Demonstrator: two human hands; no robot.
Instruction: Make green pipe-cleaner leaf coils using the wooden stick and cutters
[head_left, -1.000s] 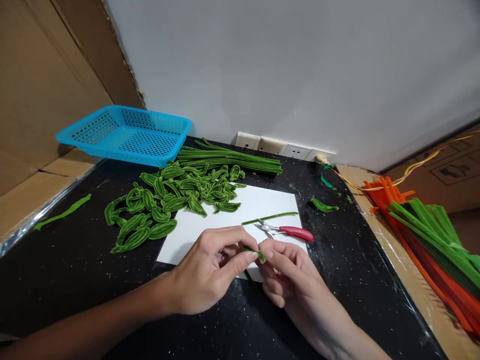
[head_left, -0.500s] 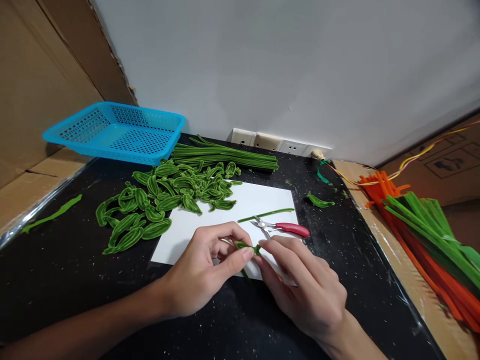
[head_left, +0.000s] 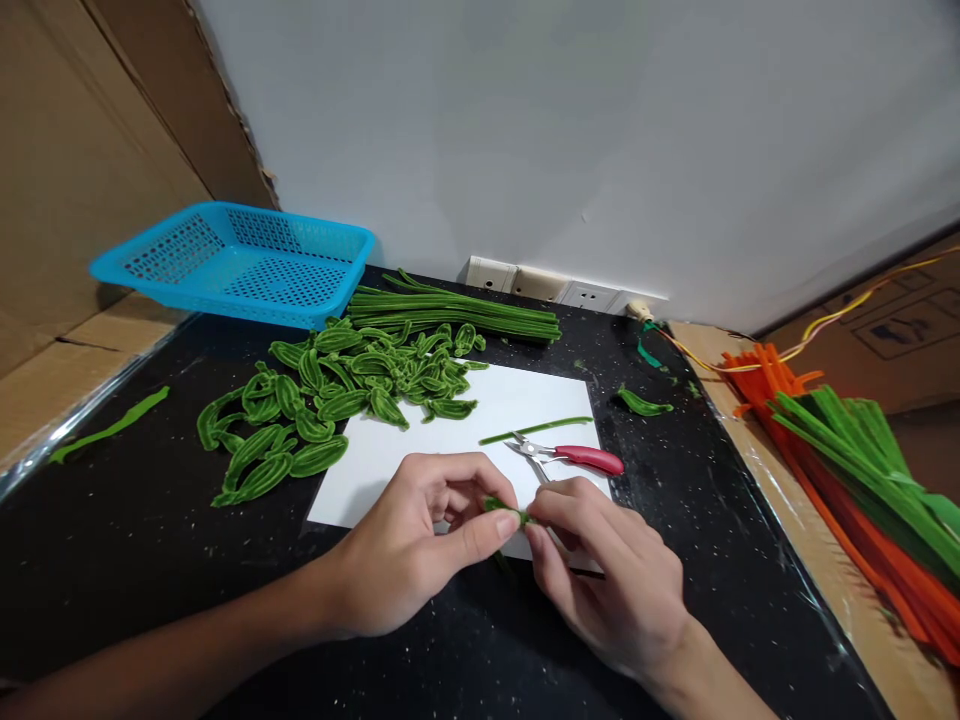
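Observation:
Between my two hands is a small piece of green pipe cleaner (head_left: 495,504), mostly covered by fingers. My left hand (head_left: 427,545) pinches it between thumb and forefinger. At its right end, the thumb and fingertips of my right hand (head_left: 611,575) are closed on it too. Just beyond my hands, red-handled cutting pliers (head_left: 589,458) lie on a white sheet of paper (head_left: 420,450), jaws pointing left. A single straight green pipe cleaner (head_left: 536,430) rests by their jaws. Left of these spreads a pile of looped green pipe-cleaner leaves (head_left: 345,375), partly on the paper.
A blue plastic basket (head_left: 277,308) stands back left. Behind the pile lies a bundle of straight green pipe cleaners (head_left: 465,312). One leaf (head_left: 643,403) lies right of the paper. Orange pipe cleaners (head_left: 810,450) and green strips (head_left: 870,460) are at right, near wall sockets (head_left: 540,284) and a cable.
Both hands have shifted slightly right and down in view with the green piece. My right fingertips have closed in tighter at its right end. The pliers and pile stay put.

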